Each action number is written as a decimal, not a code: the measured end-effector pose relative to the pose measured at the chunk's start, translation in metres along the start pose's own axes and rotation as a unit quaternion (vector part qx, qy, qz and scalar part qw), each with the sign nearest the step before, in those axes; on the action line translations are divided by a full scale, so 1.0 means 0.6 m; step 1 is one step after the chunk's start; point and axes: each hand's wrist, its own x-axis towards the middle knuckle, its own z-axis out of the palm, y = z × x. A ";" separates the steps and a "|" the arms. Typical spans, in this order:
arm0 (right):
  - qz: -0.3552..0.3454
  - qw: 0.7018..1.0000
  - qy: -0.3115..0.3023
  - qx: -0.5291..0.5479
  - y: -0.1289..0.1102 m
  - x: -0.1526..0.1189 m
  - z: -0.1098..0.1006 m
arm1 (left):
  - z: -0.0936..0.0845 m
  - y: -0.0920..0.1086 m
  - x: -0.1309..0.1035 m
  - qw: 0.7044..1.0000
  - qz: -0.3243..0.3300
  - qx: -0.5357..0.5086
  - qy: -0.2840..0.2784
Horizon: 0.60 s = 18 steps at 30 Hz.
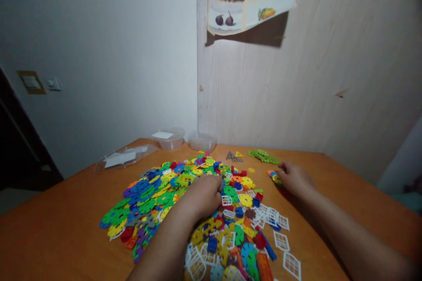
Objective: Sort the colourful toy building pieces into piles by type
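A wide heap of plastic building pieces (pixel 154 191) covers the middle of the table, with flower-shaped notched discs, small bricks and white lattice window pieces mixed together. My left hand (pixel 206 191) rests on the heap, its fingers curled down among the pieces near a white window piece (pixel 227 200). What those fingers hold, if anything, is hidden. To the right of the heap, my right hand (pixel 295 178) is closed at a small row of multicoloured notched discs (pixel 273 176) low over the table. Its palm hides part of that row.
Behind the heap lie a green cluster of pieces (pixel 262 156) and a few grey pieces (pixel 233 156). Clear plastic tubs (pixel 202 142) and a lid with white paper (pixel 121 158) stand along the back left edge of the orange-brown table (pixel 59 228). Walls close off the back.
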 end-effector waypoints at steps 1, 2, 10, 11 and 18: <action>-0.017 1.000 0.010 -0.008 -0.005 -0.004 -0.003 | -0.001 0.001 0.000 1.000 -0.001 0.002 0.000; -0.039 0.999 0.016 -0.005 -0.015 -0.010 -0.007 | -0.002 0.002 0.000 1.000 0.000 0.003 0.000; -0.279 0.938 -0.200 0.040 -0.142 -0.091 -0.041 | 0.018 0.020 0.007 0.996 0.054 0.028 0.069; -0.292 0.935 -0.201 0.018 -0.149 -0.099 -0.042 | 0.023 0.022 0.008 0.995 0.067 0.030 0.073; -0.302 0.935 -0.185 0.000 -0.154 -0.120 -0.020 | 0.040 0.028 0.010 0.994 0.091 0.032 0.049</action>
